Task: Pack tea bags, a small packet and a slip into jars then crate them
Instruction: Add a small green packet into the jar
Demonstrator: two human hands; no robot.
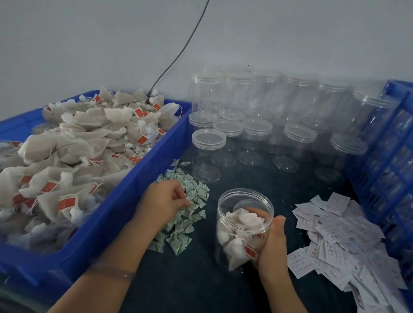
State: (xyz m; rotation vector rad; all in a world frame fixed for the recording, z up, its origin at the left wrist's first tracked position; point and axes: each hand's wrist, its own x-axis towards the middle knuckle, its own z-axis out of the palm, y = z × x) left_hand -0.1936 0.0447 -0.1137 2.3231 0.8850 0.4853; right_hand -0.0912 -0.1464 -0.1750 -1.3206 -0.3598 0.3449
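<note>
An open clear jar [243, 211] stands on the dark table, partly filled with white tea bags [236, 248] with red tags. My right hand [271, 242] grips its right side, fingers wrapped round the wall. To the jar's left lies a heap of small green-and-white packets [188, 220]. My left hand [164, 199] rests on that heap and pinches a packet between thumb and fingertips. A pile of white printed slips [339, 244] lies to the right of the jar.
A blue bin [130, 191] heaped with tea bags [55, 155] fills the left. Several empty clear jars [257, 126], some lidded, stand at the back. A blue slatted crate [403, 161] stands on the right. A black cable [186, 44] runs down the wall.
</note>
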